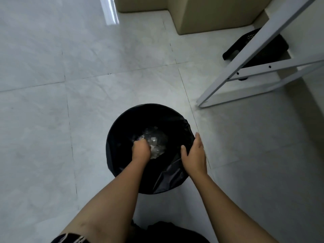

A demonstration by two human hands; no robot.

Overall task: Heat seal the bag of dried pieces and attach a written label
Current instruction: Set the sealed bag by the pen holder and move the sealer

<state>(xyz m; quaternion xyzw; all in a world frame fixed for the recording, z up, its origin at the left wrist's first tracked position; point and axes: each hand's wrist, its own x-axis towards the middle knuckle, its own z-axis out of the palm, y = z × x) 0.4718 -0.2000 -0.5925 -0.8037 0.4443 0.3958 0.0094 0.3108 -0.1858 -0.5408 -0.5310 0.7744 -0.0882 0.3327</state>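
A round black bin (122,123) lined with a black bag stands on the tiled floor in front of me. Crumpled clear plastic (157,137) lies inside it. My left hand (141,149) reaches down into the bin with its fingers curled onto that plastic. My right hand (193,153) rests on the bin's right rim, thumb inside and fingers outside, gripping the liner. No sealed bag of dried pieces, sealer or label is in view.
A white metal table frame (249,55) stands at the right, with a black perforated basket (252,35) under it. Beige cabinet bases (210,16) run along the far wall. Glossy pale floor tiles (52,85) spread left of the bin.
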